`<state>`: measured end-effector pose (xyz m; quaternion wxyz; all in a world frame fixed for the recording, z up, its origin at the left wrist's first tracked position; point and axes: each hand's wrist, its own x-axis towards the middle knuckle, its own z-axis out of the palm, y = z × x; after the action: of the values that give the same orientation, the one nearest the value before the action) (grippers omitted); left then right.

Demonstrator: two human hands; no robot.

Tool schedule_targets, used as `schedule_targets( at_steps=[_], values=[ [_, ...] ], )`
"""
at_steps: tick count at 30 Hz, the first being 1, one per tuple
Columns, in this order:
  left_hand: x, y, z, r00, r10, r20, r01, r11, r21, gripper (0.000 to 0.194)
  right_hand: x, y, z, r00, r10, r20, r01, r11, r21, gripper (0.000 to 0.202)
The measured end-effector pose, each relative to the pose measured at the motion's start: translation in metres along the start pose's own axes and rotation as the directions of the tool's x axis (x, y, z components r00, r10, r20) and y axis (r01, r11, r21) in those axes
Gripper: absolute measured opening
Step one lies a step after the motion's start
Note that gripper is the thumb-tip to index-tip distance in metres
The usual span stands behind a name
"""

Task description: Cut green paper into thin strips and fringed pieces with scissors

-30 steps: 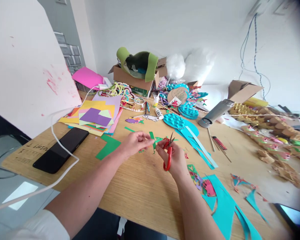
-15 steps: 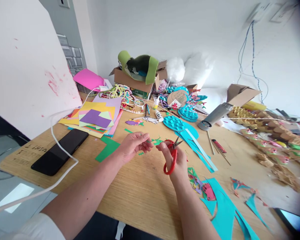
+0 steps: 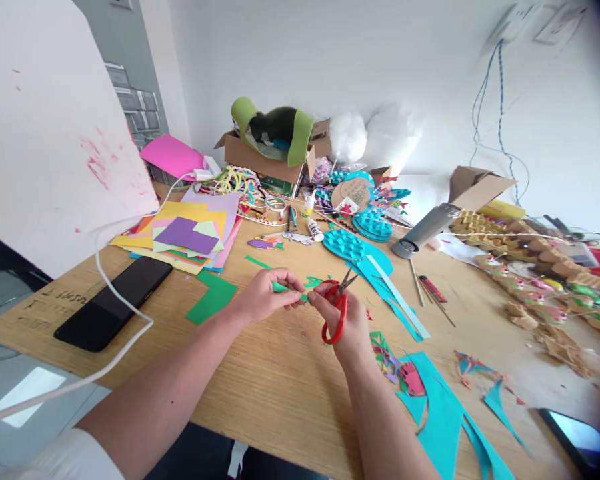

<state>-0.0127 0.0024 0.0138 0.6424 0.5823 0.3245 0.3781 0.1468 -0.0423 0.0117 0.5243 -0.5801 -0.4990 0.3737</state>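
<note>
Between the fingers of my left hand (image 3: 275,293) is a small green paper piece (image 3: 279,287). My right hand (image 3: 343,320) has red-handled scissors (image 3: 341,310) hooked on it, their blades pointing up and away to the right. Its thumb and fingertip pinch the right end of the green piece, close to my left fingertips. Small green scraps (image 3: 317,281) lie just behind the hands. A larger green sheet (image 3: 213,298) rests left of my left hand.
Colored papers (image 3: 180,230) and a black phone (image 3: 115,300) are on the left. Glue bottles (image 3: 315,230) and blue cut shapes (image 3: 345,245) lie behind the hands. A metal flask (image 3: 425,230) stands tilted at right; blue paper (image 3: 437,413) is near the right forearm.
My fingertips have come together, and more of the green piece shows between them. The scissors remain in my right hand. The view has shifted slightly.
</note>
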Motion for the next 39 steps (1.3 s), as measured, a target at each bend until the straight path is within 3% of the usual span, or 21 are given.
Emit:
schedule_targets(
  at_steps=[3, 6, 11, 15, 20, 28, 39],
  values=[
    [0.0013, -0.0014, -0.0008, 0.999, 0.029, -0.024, -0.029, 1.0, -0.004, 0.017, -0.0004, -0.0003, 0.0003, 1.0, -0.002, -0.009, 0.002, 1.0, -0.025, 0.027],
    [0.0028, -0.0021, -0.0017, 0.998, 0.009, -0.057, -0.013, 0.997, -0.07, 0.016, -0.0014, 0.001, 0.0009, 0.993, -0.102, -0.063, 0.099, 0.994, -0.044, 0.024],
    [0.0052, -0.0021, -0.0032, 0.985, -0.158, -0.069, 0.13, 0.945, -0.3, 0.021, -0.0062, 0.0003, 0.0029, 0.932, -0.363, -0.005, 0.355, 0.916, -0.187, 0.023],
    [0.0059, -0.0021, -0.0036, 0.969, -0.245, -0.029, 0.219, 0.909, -0.354, 0.023, -0.0095, -0.0019, 0.004, 0.9, -0.435, 0.031, 0.418, 0.839, -0.348, 0.015],
    [0.0057, -0.0028, -0.0048, 0.958, -0.287, 0.009, 0.271, 0.894, -0.357, 0.023, -0.0095, -0.0033, 0.0045, 0.916, -0.4, 0.021, 0.383, 0.859, -0.341, 0.008],
    [0.0028, 0.0025, -0.0041, 0.966, -0.232, 0.117, 0.26, 0.86, -0.44, 0.026, -0.0026, 0.0028, 0.006, 0.971, -0.231, -0.068, 0.222, 0.967, -0.124, 0.013],
    [0.0041, 0.0006, -0.0043, 0.955, -0.287, 0.081, 0.292, 0.849, -0.44, 0.023, -0.0048, -0.0024, 0.0036, 0.95, -0.309, -0.036, 0.29, 0.921, -0.259, 0.016]
  ],
)
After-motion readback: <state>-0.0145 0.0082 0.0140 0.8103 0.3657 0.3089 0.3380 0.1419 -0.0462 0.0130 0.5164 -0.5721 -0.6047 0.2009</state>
